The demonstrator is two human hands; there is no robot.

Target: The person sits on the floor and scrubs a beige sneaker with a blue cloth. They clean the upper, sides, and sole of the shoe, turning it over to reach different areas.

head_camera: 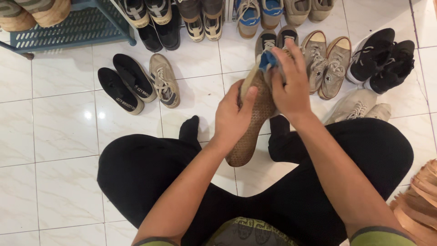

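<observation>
One cam only, head-worn, looking steeply down over the person's own lap and forearms at a white tile floor (68,136). Faces fwd toward 12 o'clock, where shoe rows (273,18) line the top edge; rack (68,27) at 11. Close range, hands mid-frame. No 2nd view, so no overlap.

There are two hands, the left hand (232,116) and the right hand (291,89). They hold one tan shoe (252,125) and one blue cloth (268,59). On the floor (59,136) lie two flat black shoes (127,84), one lone tan sneaker (165,81), and two black high-top shoes (382,59). One blue rack (68,27) stands at the back.
</observation>
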